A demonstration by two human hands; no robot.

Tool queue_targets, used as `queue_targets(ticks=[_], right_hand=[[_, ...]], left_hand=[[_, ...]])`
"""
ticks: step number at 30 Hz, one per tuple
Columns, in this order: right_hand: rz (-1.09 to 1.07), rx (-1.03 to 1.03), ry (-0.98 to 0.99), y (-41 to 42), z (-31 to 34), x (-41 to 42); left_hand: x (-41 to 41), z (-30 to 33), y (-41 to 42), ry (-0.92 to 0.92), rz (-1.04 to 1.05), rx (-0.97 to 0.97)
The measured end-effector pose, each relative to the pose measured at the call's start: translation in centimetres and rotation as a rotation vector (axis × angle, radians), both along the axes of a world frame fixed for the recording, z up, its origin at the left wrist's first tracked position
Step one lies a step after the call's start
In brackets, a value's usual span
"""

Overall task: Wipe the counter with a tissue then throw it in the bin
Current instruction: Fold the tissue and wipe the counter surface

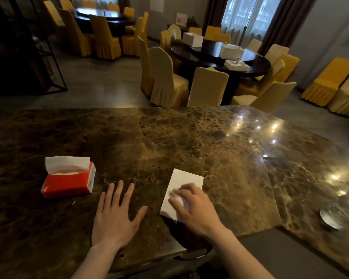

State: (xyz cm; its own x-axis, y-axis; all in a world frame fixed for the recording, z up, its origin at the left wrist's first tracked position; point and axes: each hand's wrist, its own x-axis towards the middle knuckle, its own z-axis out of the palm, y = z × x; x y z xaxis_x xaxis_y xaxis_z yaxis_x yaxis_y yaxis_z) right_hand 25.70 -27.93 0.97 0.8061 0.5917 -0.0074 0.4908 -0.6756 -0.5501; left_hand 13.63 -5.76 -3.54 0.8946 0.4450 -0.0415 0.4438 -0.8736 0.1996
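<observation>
Tissue lies flat on the marble bench under the right hand, fingers pressing it, while the left hand rests spread, empty, near a red pack.

I've got right hand pressing flat white folded tissue on brown marble counter, left hand splayed flat beside, red tissue pack further left.

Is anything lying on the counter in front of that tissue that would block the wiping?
Nothing visible does. The right hand presses the tissue flat on the counter, with bare marble ahead. The tissue box and left hand sit off to its left.
</observation>
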Motion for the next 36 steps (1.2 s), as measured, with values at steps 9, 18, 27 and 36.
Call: queue_targets(ticks=[9, 18, 27, 36], right_hand=[[0.095, -0.351, -0.146, 1.9, -3.1, 0.0], [0.127, -0.199, -0.329, 3.3, -2.3, -1.2], [-0.052, -0.199, -0.342, 1.8, -0.8, 1.5], [-0.303, 0.316, -0.138, 3.3, 1.8, 3.2]], left_hand=[[0.1, -0.2, -0.1, 0.008, 0.014, 0.019], [0.1, -0.4, 0.0, -0.008, 0.013, 0.015], [0.0, -0.8, 0.1, -0.031, 0.014, 0.014], [-0.1, -0.5, 0.0, -0.031, 0.011, 0.013]])
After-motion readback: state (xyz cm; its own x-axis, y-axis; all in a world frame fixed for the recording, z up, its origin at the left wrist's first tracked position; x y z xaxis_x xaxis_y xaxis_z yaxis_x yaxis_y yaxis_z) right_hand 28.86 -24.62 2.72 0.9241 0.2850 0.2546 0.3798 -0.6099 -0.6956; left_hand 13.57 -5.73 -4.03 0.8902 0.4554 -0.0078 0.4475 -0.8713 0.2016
